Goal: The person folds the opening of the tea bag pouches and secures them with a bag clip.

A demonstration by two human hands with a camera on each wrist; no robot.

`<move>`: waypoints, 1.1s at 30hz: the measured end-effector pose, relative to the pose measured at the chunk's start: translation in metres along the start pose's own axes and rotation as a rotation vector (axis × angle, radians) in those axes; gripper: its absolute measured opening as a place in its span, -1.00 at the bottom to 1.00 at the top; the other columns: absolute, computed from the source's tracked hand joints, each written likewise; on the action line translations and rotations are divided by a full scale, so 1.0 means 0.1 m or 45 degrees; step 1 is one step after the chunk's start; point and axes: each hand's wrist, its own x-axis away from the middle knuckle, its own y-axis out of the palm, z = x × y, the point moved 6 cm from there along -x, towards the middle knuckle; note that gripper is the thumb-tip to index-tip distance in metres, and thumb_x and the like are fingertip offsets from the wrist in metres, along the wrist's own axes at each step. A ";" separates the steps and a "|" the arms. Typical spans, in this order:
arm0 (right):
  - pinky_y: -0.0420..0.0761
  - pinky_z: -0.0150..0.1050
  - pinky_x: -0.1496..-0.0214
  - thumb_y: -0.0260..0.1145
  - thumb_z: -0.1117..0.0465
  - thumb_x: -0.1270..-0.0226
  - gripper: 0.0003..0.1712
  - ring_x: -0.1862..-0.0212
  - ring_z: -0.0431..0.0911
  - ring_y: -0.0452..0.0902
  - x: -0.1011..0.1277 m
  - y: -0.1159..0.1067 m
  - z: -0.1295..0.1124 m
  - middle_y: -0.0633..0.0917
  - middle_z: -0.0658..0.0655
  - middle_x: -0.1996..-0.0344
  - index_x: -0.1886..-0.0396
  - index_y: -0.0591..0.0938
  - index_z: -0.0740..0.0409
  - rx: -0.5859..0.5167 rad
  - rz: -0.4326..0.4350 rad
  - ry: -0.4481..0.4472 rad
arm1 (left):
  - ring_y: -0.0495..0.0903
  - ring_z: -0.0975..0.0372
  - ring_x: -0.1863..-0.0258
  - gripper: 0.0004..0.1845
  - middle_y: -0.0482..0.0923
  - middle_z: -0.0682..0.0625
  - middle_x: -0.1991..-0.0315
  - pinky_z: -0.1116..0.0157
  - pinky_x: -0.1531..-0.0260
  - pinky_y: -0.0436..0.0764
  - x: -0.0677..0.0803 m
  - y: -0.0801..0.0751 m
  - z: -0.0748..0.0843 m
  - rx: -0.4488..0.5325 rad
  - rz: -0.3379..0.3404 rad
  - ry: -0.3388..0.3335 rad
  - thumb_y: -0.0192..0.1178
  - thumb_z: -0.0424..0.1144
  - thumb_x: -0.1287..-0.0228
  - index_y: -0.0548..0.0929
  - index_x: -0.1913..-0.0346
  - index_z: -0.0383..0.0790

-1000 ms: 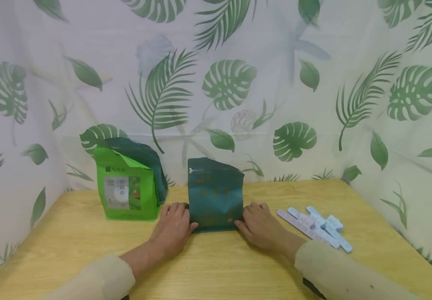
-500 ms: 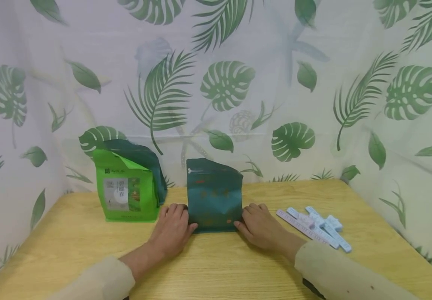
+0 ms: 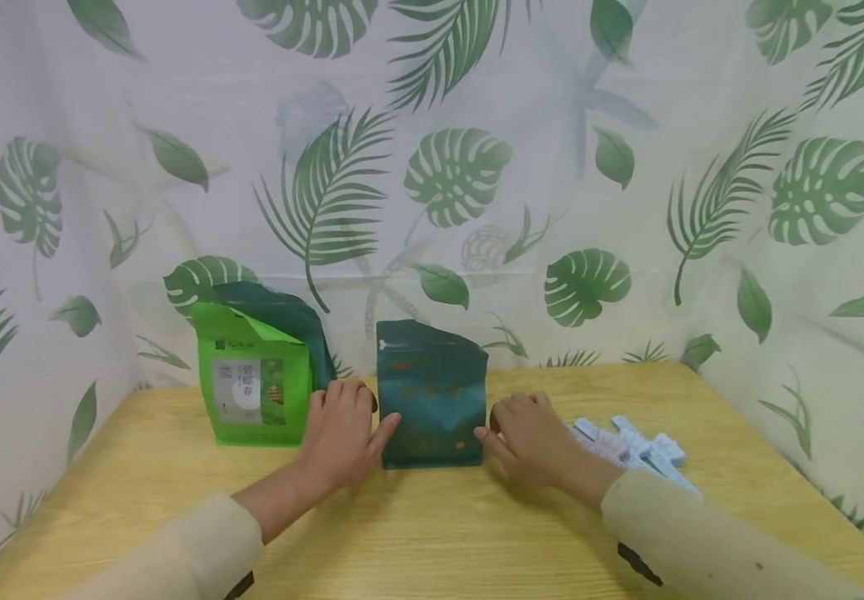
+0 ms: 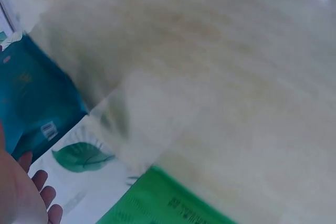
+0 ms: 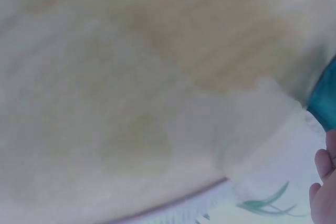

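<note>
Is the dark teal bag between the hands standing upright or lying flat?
Upright. The dark teal bag stands on its base on the table, top edge up, left hand and right hand flanking it.

Both hands, left (image 3: 343,433) and right (image 3: 531,435), forward, fingers relaxed, thumbs inward.

The scene was viewed from head height, forward and down over the wooden table (image 3: 432,533). Blurred close-ups across the tabletop were given by both wrist views. The teal pouch (image 3: 432,396) was shared with the left wrist view (image 4: 26,98) and, at the frame's edge, the right (image 5: 323,106).
</note>
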 end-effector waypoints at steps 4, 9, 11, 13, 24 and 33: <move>0.36 -0.04 0.08 0.15 -0.06 -0.50 -0.66 0.32 -0.07 0.41 -0.07 -0.17 0.00 0.53 -0.03 0.48 0.43 0.52 0.04 0.092 0.092 -0.063 | 0.41 -0.02 0.06 -0.53 0.49 -0.13 0.10 0.02 0.12 0.36 -0.09 -0.13 -0.04 -0.051 0.036 -0.004 0.03 0.17 -0.48 0.55 0.20 -0.23; 0.39 -0.02 0.12 0.15 -0.05 -0.50 -0.66 0.34 -0.06 0.44 -0.18 -0.42 0.02 0.54 -0.01 0.47 0.40 0.53 0.07 0.125 0.219 -0.120 | 0.41 -0.03 0.11 -0.54 0.49 -0.13 0.13 0.02 0.14 0.36 -0.22 -0.33 -0.06 -0.011 0.143 0.020 0.07 0.15 -0.46 0.55 0.15 -0.25; 0.38 -0.01 0.12 0.11 -0.05 -0.52 -0.65 0.35 -0.06 0.41 -0.24 -0.50 0.04 0.55 -0.01 0.47 0.39 0.52 0.08 0.115 0.247 -0.114 | 0.43 -0.04 0.11 -0.55 0.51 -0.15 0.13 0.00 0.14 0.37 -0.27 -0.42 -0.05 0.003 0.205 0.047 0.08 0.14 -0.46 0.56 0.13 -0.26; 0.38 0.01 0.11 0.05 -0.07 -0.55 -0.61 0.34 -0.05 0.41 -0.30 -0.59 0.06 0.57 0.00 0.45 0.37 0.54 0.09 0.110 0.285 -0.107 | 0.44 -0.05 0.12 -0.55 0.52 -0.15 0.12 0.00 0.14 0.37 -0.33 -0.51 -0.03 0.016 0.248 0.067 0.07 0.14 -0.47 0.56 0.11 -0.26; 0.37 0.00 0.16 -0.07 -0.01 -0.59 -0.60 0.30 0.04 0.45 -0.57 -0.94 0.18 0.57 0.08 0.44 0.29 0.55 0.15 0.131 0.455 -0.092 | 0.44 -0.06 0.04 -0.52 0.53 -0.14 0.07 -0.01 0.10 0.36 -0.76 -0.83 0.13 0.003 0.277 0.142 -0.05 0.16 -0.52 0.55 0.07 -0.24; 0.42 0.04 0.11 -0.05 0.13 -0.59 -0.69 0.21 0.10 0.51 -0.73 -1.05 0.17 0.62 0.14 0.36 0.21 0.55 0.21 0.108 0.422 0.022 | 0.43 -0.02 -0.08 -0.44 0.50 -0.08 0.03 -0.01 0.01 0.34 -0.99 -0.83 0.29 -0.087 -0.051 0.107 -0.29 0.24 -0.57 0.57 0.07 -0.09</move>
